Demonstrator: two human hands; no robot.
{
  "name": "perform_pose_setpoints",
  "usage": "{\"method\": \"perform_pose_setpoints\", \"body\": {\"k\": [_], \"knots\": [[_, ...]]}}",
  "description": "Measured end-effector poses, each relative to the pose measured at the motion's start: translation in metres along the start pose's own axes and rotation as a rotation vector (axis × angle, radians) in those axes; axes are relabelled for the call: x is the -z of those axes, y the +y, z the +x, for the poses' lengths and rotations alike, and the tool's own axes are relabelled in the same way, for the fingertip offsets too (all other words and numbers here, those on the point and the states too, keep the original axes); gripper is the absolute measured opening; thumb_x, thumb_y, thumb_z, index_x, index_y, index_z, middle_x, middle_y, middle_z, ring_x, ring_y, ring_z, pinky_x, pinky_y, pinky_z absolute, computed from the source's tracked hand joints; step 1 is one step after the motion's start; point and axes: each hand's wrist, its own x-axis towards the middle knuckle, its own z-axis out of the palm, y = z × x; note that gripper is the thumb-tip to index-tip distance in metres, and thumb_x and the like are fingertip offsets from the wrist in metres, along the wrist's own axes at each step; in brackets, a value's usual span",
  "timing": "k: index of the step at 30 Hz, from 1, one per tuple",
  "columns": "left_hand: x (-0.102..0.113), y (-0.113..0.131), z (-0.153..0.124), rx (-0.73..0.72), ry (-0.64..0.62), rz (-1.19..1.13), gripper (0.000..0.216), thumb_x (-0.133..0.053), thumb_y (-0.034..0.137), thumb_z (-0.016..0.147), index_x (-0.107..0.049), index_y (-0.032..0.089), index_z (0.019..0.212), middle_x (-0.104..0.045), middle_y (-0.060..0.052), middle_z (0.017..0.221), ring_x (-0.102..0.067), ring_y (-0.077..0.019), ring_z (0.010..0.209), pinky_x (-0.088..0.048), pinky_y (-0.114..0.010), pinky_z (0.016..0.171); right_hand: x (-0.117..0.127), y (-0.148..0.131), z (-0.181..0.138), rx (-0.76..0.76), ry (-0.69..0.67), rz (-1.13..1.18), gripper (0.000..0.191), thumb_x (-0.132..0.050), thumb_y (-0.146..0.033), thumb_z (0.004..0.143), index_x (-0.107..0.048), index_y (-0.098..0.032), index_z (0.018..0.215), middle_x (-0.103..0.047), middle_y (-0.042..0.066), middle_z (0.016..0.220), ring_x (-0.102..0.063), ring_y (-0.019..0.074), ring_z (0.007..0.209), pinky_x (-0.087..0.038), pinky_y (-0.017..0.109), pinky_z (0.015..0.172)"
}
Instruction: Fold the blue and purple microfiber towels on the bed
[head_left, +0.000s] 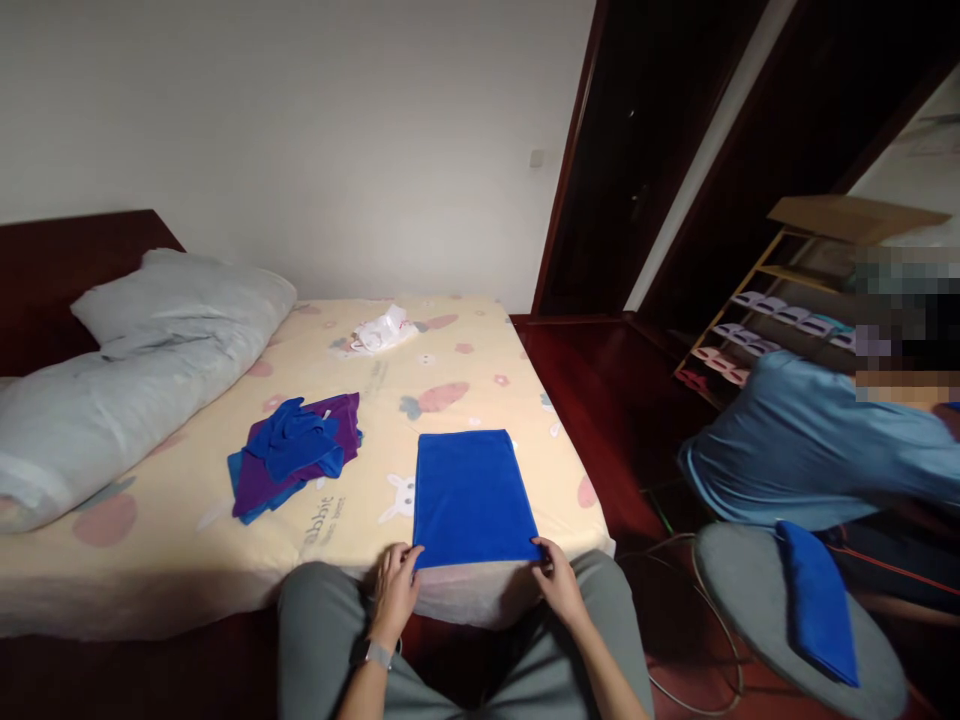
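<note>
A blue cloth lies spread flat near the front edge of the bed, its shape almost rectangular. My left hand pinches its near left corner between thumb and fingers. At the near right corner, my right hand grips the cloth the same way. To the left rests a loose pile of crumpled blue cloths with a purple cloth among them. On a round grey stool at the right sits a folded blue cloth.
The bed has a patterned yellow sheet. A grey quilt lies bunched at the left, and a white plastic bag toward the wall. A person in a blue shirt sits at the right, before a shoe rack.
</note>
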Motion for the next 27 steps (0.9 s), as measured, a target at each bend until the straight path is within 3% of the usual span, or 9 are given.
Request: {"method": "perform_pose_setpoints", "body": {"k": [4,9,11,15,17,19,23,27], "knots": [[-0.004,0.004,0.006,-0.035,0.011,-0.034,0.04,-0.048,0.011,0.085,-0.071,0.028,0.112,-0.066,-0.008,0.113,-0.059,-0.0249,0.109,-0.048,-0.044,0.099,0.006,-0.007,0.005,0.077,0.009,-0.076,0.034,-0.05,-0.025,0.078,-0.07,-0.021,0.106,-0.066,0.011,0.104,-0.064,0.0276,0.103,-0.05,0.042,0.097],[-0.012,-0.01,0.013,0.031,0.167,-0.309,0.029,-0.049,0.038,0.093,-0.071,0.022,0.102,-0.07,-0.011,0.105,-0.064,-0.026,0.102,-0.052,-0.044,0.094,0.016,-0.012,0.022,0.102,0.044,0.011,0.027,-0.059,-0.039,0.081,-0.076,-0.022,0.094,-0.067,0.012,0.11,-0.061,0.0294,0.111,-0.047,0.044,0.102],[-0.015,-0.015,0.016,0.117,0.183,-0.387,0.036,-0.05,0.049,0.092,-0.07,0.021,0.1,-0.072,-0.012,0.102,-0.067,-0.0261,0.098,-0.054,-0.041,0.09,0.017,-0.012,0.03,0.052,-0.005,0.13,0.033,-0.062,-0.047,0.081,-0.076,-0.021,0.096,-0.07,0.012,0.11,-0.064,0.029,0.106,-0.051,0.043,0.097],[-0.023,-0.018,0.021,0.303,0.087,-0.54,0.052,-0.047,0.064,0.088,-0.067,0.019,0.104,-0.073,-0.006,0.074,-0.07,-0.0233,0.071,-0.056,-0.034,0.071,0.01,-0.007,0.043,-0.119,-0.135,0.245,0.055,-0.057,-0.062,0.083,-0.072,-0.017,0.11,-0.073,0.007,0.081,-0.067,0.0244,0.072,-0.056,0.036,0.065],[-0.028,-0.016,0.024,0.344,0.054,-0.639,0.059,-0.045,0.069,0.087,-0.064,0.017,0.109,-0.07,-0.003,0.064,-0.068,-0.0215,0.061,-0.055,-0.032,0.064,0.006,-0.003,0.049,-0.15,-0.14,0.234,0.06,-0.054,-0.065,0.083,-0.07,-0.016,0.112,-0.071,0.005,0.073,-0.066,0.0241,0.065,-0.056,0.036,0.061],[-0.031,-0.013,0.026,0.364,0.059,-0.703,0.064,-0.043,0.071,0.086,-0.061,0.016,0.112,-0.069,-0.002,0.062,-0.067,-0.021,0.058,-0.054,-0.032,0.063,0.003,0.001,0.053,-0.139,-0.101,0.193,0.058,-0.053,-0.065,0.083,-0.071,-0.016,0.109,-0.074,0.007,0.079,-0.069,0.026,0.071,-0.057,0.039,0.07],[-0.03,-0.01,0.032,0.37,0.094,-0.696,0.064,-0.04,0.073,0.086,-0.06,0.016,0.108,-0.068,-0.002,0.061,-0.068,-0.0212,0.06,-0.055,-0.033,0.066,0.003,0.005,0.059,-0.054,-0.036,0.058,0.048,-0.05,-0.057,0.086,-0.071,-0.019,0.105,-0.074,0.01,0.11,-0.067,0.0282,0.107,-0.05,0.041,0.1],[-0.027,-0.011,0.033,0.356,0.082,-0.603,0.059,-0.038,0.07,0.088,-0.061,0.019,0.104,-0.069,-0.002,0.062,-0.069,-0.0211,0.062,-0.055,-0.033,0.07,0.004,0.003,0.059,-0.034,-0.088,-0.011,0.044,-0.046,-0.052,0.089,-0.069,-0.02,0.109,-0.072,0.01,0.115,-0.065,0.0272,0.113,-0.046,0.04,0.104]]}}
